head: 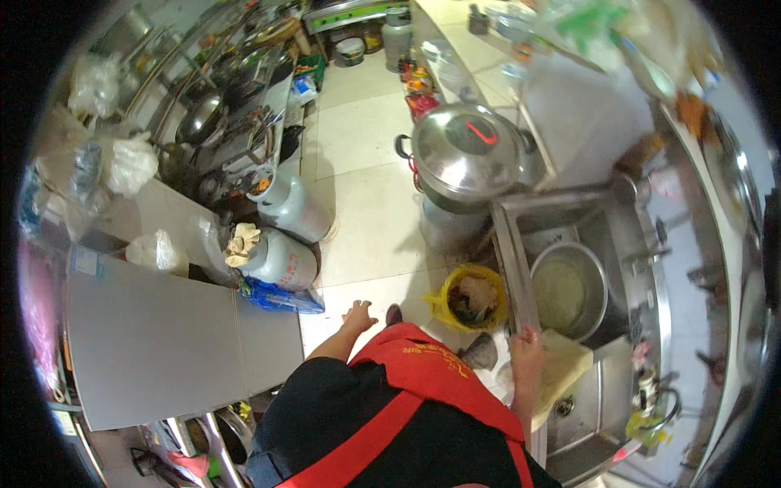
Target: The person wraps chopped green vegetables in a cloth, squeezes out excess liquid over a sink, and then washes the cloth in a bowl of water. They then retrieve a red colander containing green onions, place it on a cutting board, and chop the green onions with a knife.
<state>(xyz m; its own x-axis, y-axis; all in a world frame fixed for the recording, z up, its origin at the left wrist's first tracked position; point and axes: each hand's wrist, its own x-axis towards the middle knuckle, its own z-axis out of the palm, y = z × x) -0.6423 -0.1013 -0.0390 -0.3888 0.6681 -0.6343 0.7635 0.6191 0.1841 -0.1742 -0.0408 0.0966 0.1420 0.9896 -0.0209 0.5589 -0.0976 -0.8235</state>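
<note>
My left hand (pixel 360 316) hangs in the air over the floor tiles, fingers apart, with nothing in it. My right hand (pixel 526 344) is at the front rim of the steel sink (pixel 515 268), beside a pale yellow cloth or board (pixel 558 372); whether it grips anything is unclear. A large metal pot (pixel 568 290) holding cloudy liquid sits in the sink basin. Below the sink edge stands a bin with a yellow bag (pixel 440 308), with waste inside.
A lidded steel wok (pixel 467 152) stands ahead on the right. Gas cylinders (pixel 284 262) line the left side, near a grey panel (pixel 158 335) and a blue plastic bag (pixel 274 299). Shelves with pans (pixel 201 119) stand farther left. Tiled floor (pixel 366 213) runs between.
</note>
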